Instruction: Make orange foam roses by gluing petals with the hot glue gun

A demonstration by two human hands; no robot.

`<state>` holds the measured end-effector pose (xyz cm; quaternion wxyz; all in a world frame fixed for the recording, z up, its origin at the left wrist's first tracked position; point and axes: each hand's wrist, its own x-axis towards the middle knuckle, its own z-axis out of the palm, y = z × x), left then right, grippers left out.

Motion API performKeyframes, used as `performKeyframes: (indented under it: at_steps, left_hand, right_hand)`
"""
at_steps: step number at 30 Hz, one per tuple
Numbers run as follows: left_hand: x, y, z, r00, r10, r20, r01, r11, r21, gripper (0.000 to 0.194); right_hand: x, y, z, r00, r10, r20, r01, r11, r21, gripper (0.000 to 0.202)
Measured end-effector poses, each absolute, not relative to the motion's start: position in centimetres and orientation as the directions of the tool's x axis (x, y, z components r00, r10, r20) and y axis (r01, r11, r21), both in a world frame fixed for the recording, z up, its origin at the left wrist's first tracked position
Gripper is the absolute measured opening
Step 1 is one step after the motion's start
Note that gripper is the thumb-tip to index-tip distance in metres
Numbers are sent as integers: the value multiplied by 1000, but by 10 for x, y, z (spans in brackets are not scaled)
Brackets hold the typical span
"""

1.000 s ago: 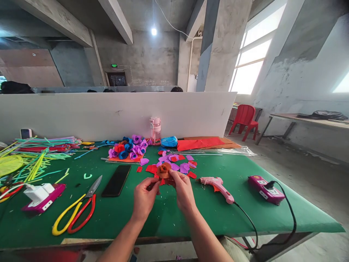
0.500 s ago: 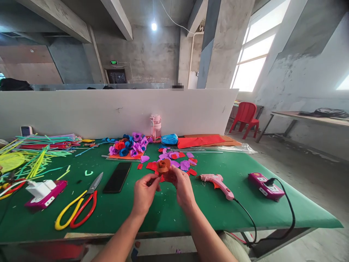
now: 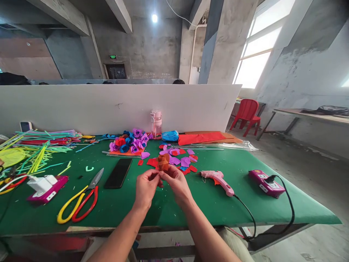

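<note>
A brown paper flower (image 3: 163,162) stands upright above my fingers, over the middle of the green table. Both hands pinch its base: my left hand (image 3: 147,186) from the left, my right hand (image 3: 176,182) from the right, fingertips touching. The fingers hide the lowest part of the flower. Just behind it lie loose purple petals (image 3: 185,161) and red petals (image 3: 152,162). A pink glue gun (image 3: 218,180) rests to the right of my right hand. To the left of my left hand lie a black phone (image 3: 119,174) and scissors (image 3: 86,196) with one yellow and one red handle.
Finished paper flowers (image 3: 132,140) are heaped at the back beside a pink bottle (image 3: 156,123). Pipe cleaners (image 3: 40,145) cover the back left. Magenta power strips (image 3: 267,183) sit on both sides, one cabled to the glue gun. A white partition (image 3: 117,105) borders the far edge.
My right hand has moved down and left, from the petal's side to the flower's base, where it meets my left fingertips. The brown petal now wraps closer around the flower. The view has tilted slightly.
</note>
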<state>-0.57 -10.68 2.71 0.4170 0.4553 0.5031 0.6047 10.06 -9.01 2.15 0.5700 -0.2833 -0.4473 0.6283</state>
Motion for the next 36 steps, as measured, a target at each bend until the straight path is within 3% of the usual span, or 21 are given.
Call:
performKeyframes:
  at_steps: [6,13,17,22,36]
  left_hand:
    - [-4,-105,21,-246,965,95,-80,-118,990,17]
    - [-6,-109,30,-155,987,42,-117,-61,991,30]
    - [-17,-103,33,-203,979,-17,-316,-49,947,29]
    - [-27,-97,31,8,997,-74,-540,67,839,26]
    - [-25,-103,39,-57,997,-50,-547,11,837,17]
  right_hand:
    - [100,-90,20,-155,980,123,-496,30,-868,28]
    - [109,-85,22,-107,987,122,-513,50,-857,28]
    - [112,-85,26,-157,985,74,-518,-19,-855,33]
    - [109,-91,26,-309,950,42,-529,-135,-838,31]
    - [103,-90,18,-316,948,25,-521,-151,-840,30]
